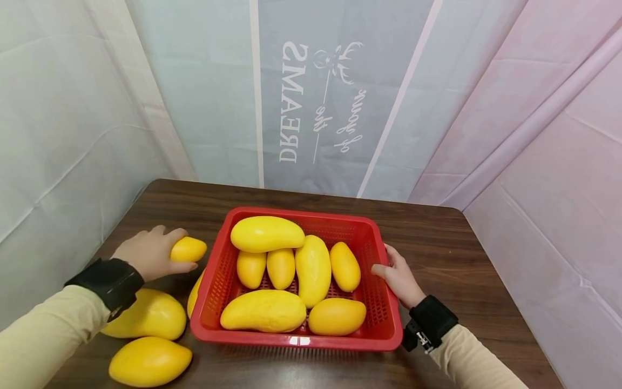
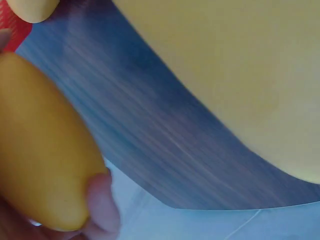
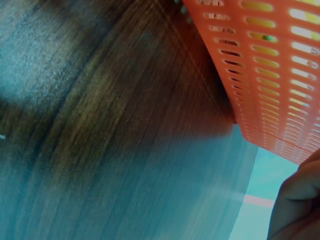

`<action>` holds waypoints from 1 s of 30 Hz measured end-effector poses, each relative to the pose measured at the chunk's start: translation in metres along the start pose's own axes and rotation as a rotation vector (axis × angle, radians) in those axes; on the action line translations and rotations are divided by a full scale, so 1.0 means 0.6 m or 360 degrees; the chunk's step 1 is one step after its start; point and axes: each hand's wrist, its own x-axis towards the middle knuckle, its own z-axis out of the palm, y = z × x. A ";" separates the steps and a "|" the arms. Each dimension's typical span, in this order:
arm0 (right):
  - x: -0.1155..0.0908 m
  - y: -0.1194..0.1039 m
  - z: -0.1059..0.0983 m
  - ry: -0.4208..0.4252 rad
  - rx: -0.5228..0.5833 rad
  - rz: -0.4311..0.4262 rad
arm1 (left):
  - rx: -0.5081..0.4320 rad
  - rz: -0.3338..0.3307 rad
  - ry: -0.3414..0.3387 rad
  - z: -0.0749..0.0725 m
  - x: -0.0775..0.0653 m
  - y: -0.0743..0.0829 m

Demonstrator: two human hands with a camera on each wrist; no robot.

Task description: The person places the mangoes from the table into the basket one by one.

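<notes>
My left hand [image 1: 151, 253] grips a small orange-yellow mango [image 1: 188, 249], left of the red basket. Up close in the left wrist view, the mango [image 2: 42, 145] sits against the fingers, a fingertip curled at its lower end. My right hand [image 1: 399, 274] holds the right rim of the red plastic basket [image 1: 296, 340], thumb over the inside and fingers outside. Inside the basket lie several yellow mangoes, among them a long pale one [image 1: 264, 312] at the front and an orange one [image 1: 337, 316] beside it. The right wrist view shows the basket's slotted wall [image 3: 260, 75].
Two larger yellow mangoes [image 1: 150, 362] lie on the dark wooden table [image 1: 437, 248] near the left forearm. Another mango [image 1: 195, 294] is partly hidden behind the basket's left wall. Pale fabric hangs around the table, with printed lettering [image 1: 293, 102] on the back panel.
</notes>
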 end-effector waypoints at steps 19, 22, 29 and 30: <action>0.000 0.000 0.000 -0.0006 0.0005 -0.0008 | -0.0025 0.0049 0.0279 -0.023 -0.007 0.028; 0.000 0.000 0.000 -0.0007 0.0007 -0.0007 | -0.0035 0.0061 0.0284 -0.030 -0.008 0.038; -0.001 0.000 0.000 -0.0015 0.0018 -0.0008 | -0.0055 0.0130 0.0293 -0.036 -0.006 0.066; -0.001 0.000 0.000 -0.0014 0.0017 -0.0009 | -0.0058 0.0146 0.0294 -0.036 -0.006 0.071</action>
